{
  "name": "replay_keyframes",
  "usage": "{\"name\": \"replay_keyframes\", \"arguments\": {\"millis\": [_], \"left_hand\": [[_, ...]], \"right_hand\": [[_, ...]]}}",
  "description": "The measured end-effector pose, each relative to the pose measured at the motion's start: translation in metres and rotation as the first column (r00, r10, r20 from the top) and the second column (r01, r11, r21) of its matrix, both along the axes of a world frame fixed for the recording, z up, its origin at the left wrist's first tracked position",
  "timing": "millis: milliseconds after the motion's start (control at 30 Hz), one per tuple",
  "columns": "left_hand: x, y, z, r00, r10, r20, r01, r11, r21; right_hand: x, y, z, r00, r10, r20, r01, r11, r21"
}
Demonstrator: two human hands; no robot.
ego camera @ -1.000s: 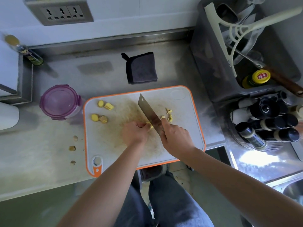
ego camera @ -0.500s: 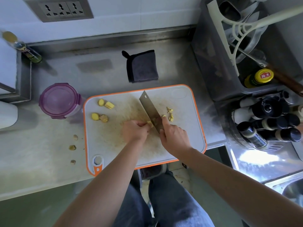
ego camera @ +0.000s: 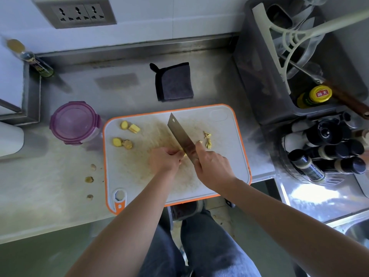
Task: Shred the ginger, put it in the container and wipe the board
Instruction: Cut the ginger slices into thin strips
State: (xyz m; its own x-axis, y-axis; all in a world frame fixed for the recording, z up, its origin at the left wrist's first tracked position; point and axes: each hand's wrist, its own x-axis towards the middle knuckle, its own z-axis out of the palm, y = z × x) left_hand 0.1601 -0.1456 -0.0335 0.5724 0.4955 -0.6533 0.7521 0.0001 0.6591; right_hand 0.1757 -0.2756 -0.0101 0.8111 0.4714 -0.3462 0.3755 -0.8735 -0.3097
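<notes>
A white cutting board (ego camera: pixel 225 156) with an orange rim lies on the steel counter. My right hand (ego camera: pixel 212 166) grips a cleaver (ego camera: pixel 180 135), its blade down on the board's middle. My left hand (ego camera: pixel 164 159) pinches a small ginger piece (ego camera: pixel 184 155) against the blade's left side. A small pile of ginger shreds (ego camera: pixel 207 139) lies right of the blade. Several ginger chunks (ego camera: pixel 125 134) rest at the board's upper left. A round container with a purple lid (ego camera: pixel 74 121) stands left of the board. A folded dark cloth (ego camera: pixel 173 82) lies behind the board.
Three ginger peel bits (ego camera: pixel 89 179) lie on the counter left of the board. A grey bin (ego camera: pixel 259 66) with a squeegee and utensils stands at the back right. A rack of dark bottles (ego camera: pixel 327 150) sits right of the board. A spice jar (ego camera: pixel 38 63) stands back left.
The cleaver has shifted slightly left along the ginger piece, and my left hand has edged back with it. The shred pile to the right is unchanged.
</notes>
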Motion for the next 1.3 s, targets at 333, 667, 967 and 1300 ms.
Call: {"name": "replay_keyframes", "arguments": {"millis": [333, 667, 967, 1300], "left_hand": [[0.001, 0.001, -0.007, 0.999, -0.034, 0.000, 0.034, 0.999, 0.022], [0.000, 0.000, -0.008, 0.999, 0.027, 0.025, -0.027, 1.000, -0.013], [-0.004, -0.001, -0.004, 0.997, 0.032, 0.064, -0.030, 0.999, -0.040], [-0.002, -0.002, -0.014, 0.998, 0.016, 0.055, -0.016, 1.000, 0.007]], "right_hand": [[-0.002, 0.010, -0.010, 1.000, 0.004, 0.013, -0.003, 0.999, -0.054], [0.002, 0.008, -0.015, 0.988, -0.152, -0.034, 0.154, 0.985, 0.080], [-0.001, 0.004, -0.002, 0.998, -0.055, 0.009, 0.054, 0.997, 0.047], [-0.005, 0.004, 0.000, 0.998, -0.052, -0.035, 0.052, 0.999, 0.012]]}}
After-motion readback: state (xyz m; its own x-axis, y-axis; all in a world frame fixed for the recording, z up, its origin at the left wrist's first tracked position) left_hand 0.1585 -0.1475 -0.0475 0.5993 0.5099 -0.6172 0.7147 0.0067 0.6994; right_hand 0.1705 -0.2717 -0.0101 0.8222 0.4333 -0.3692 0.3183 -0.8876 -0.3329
